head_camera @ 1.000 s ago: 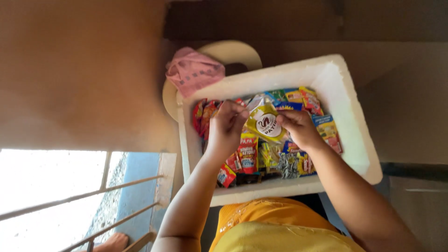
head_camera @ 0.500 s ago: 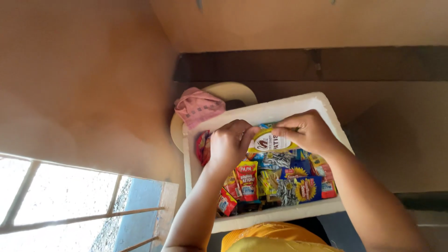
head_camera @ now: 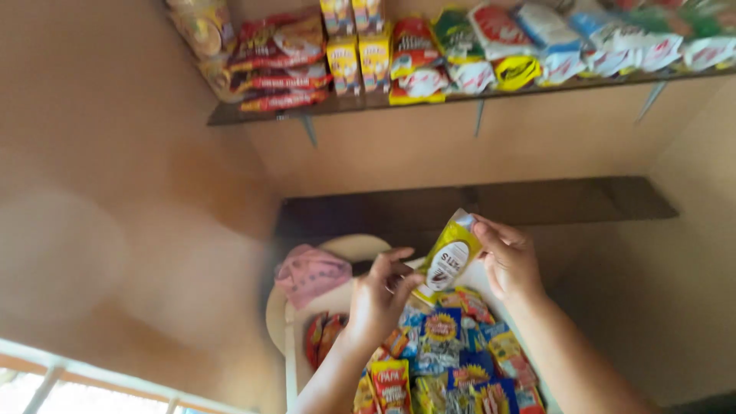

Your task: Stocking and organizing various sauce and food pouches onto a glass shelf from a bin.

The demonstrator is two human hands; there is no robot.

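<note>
While both hands lift a yellow packet point(head_camera: 450, 257) above the white box point(head_camera: 290, 360), the right hand point(head_camera: 508, 259) pinches its upper end, fingers closed on it, and the left hand point(head_camera: 381, 294) grips its lower end. Packet is tilted, clear of the box. Box holds many small snack packets point(head_camera: 448, 356), packed edge to edge, red ones at its left wall. Pink cloth point(head_camera: 310, 273) lies on a round tray point(head_camera: 353, 249) just beyond the box's far left corner. Wall shelf point(head_camera: 460, 92) above carries rows of bagged goods.
</note>
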